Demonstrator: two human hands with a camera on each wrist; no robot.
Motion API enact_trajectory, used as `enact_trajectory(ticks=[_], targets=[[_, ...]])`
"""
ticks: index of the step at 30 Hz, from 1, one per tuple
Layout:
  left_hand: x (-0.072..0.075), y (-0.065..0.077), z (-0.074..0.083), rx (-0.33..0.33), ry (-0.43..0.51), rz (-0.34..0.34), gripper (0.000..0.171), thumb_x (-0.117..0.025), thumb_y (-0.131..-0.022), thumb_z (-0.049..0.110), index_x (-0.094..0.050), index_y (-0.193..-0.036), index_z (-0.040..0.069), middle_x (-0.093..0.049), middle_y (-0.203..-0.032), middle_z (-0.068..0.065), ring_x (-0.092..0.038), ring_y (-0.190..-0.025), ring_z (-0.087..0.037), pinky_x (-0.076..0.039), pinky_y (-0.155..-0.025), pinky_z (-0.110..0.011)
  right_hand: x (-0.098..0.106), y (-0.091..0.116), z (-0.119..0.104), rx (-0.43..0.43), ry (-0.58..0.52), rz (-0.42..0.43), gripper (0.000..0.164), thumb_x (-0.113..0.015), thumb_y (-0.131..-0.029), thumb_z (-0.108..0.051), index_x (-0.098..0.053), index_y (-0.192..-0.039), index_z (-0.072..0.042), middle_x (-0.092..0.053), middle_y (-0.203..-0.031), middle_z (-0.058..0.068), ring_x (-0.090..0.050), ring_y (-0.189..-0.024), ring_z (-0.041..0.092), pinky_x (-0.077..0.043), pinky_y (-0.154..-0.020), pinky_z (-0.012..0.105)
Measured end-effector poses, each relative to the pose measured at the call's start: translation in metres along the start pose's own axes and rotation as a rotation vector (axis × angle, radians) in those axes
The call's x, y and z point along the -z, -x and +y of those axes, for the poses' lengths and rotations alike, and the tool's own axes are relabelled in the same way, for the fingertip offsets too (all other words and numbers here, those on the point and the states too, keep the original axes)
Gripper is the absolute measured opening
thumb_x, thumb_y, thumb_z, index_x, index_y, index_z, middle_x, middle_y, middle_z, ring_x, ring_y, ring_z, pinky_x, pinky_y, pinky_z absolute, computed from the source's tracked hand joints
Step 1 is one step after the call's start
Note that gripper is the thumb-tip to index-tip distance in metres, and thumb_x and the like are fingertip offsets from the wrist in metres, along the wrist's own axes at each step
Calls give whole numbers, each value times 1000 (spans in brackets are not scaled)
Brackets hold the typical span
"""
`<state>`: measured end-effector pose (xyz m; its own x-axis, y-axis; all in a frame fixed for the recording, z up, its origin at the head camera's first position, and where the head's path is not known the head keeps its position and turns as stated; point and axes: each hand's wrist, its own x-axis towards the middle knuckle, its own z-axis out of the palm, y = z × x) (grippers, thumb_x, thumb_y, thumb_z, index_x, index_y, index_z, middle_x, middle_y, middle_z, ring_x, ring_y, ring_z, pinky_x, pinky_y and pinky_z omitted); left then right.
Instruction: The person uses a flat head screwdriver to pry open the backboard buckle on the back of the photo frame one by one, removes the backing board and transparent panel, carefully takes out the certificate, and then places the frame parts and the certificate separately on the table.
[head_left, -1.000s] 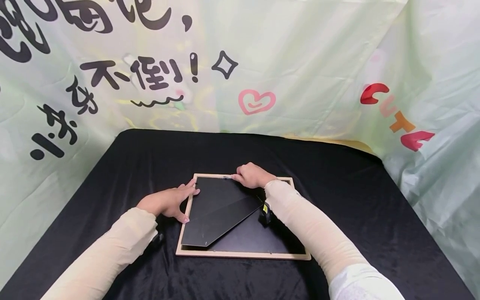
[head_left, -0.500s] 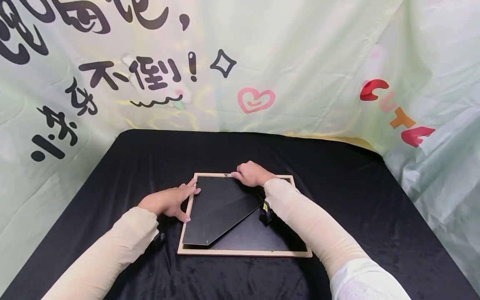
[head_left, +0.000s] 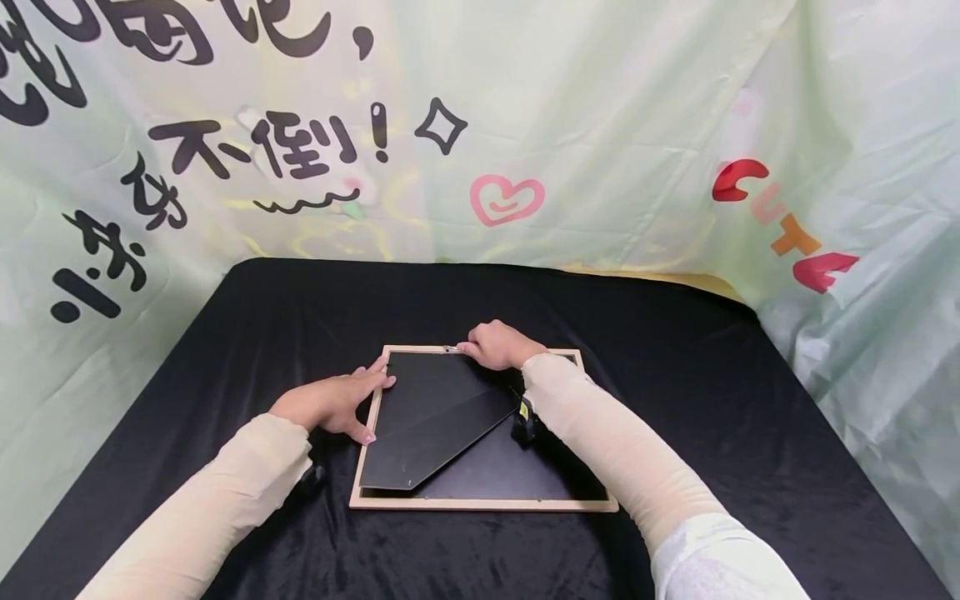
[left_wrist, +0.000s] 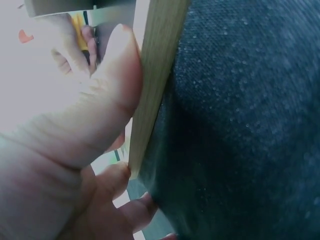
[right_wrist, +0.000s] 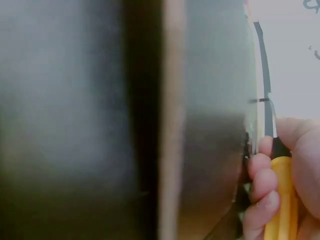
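A picture frame with a light wooden rim (head_left: 480,505) lies back side up. Its black backing board (head_left: 427,375) carries a slanted black stand leg (head_left: 442,442). The left hand (head_left: 333,406) rests on the left rim with fingers spread; in the left wrist view its thumb (left_wrist: 117,75) lies along the wooden edge. At the far rim the right hand (head_left: 498,345) grips a screwdriver (right_wrist: 281,195) with a yellow and black handle. Its thin metal shaft points left in the head view, close to a small metal piece (head_left: 450,349) on the far rim. The palm hides most of the handle.
A black cloth (head_left: 675,400) covers the table under the frame. Behind it hangs a pale green fabric backdrop (head_left: 615,125) with printed lettering and a pink heart. Dark wrist cameras sit under both sleeves; the right one (head_left: 523,423) is close over the backing board.
The whole head view has shifted slightly. The right hand stays at the far rim with the screwdriver, its tip barely moved, and the left hand keeps its place on the left rim.
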<state>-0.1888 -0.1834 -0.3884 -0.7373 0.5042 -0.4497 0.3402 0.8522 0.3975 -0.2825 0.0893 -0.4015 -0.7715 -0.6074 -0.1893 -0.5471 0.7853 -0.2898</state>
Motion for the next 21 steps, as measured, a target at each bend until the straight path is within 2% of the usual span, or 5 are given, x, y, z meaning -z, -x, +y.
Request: enact_trajectory(ticks=[5,8,17,21], targets=[[-2,-2,-2,5,6,-10,95,-85,-74,23,-32,-150,5,4,-161,-17,-10,-144,-42,-22,-111,-54,4,0,2,-103,-207,-101,34,-51,-102,-30,-61,-79,-8,-57,-64,3,-55,-54,14,-47,-53,26],[-2,-2,-2,7,7,-14,96,-85,-74,24,-31,-151,6,5,-161,-16,-9,-144,-42,-21,-111,-54,7,0,2,-152,-294,-138,32,-53,-101,-30,-61,-81,-6,-59,-64,4,-56,-54,15,-47,-50,26],[1,1,0,26,15,-14,98,-85,-73,23,-29,-151,4,5,-161,-17,-8,-144,-41,-21,-112,-53,16,4,1,-198,-439,-168,34,-52,-101,-32,-62,-86,-3,-59,-69,6,-57,-57,16,-47,-49,24],[2,0,0,40,8,-19,99,-85,-73,25,-28,-152,7,7,-161,-14,-8,-145,-39,-20,-112,-54,18,6,0,-205,-547,-190,35,-51,-102,-30,-62,-86,0,-58,-70,8,-57,-57,17,-46,-49,24]])
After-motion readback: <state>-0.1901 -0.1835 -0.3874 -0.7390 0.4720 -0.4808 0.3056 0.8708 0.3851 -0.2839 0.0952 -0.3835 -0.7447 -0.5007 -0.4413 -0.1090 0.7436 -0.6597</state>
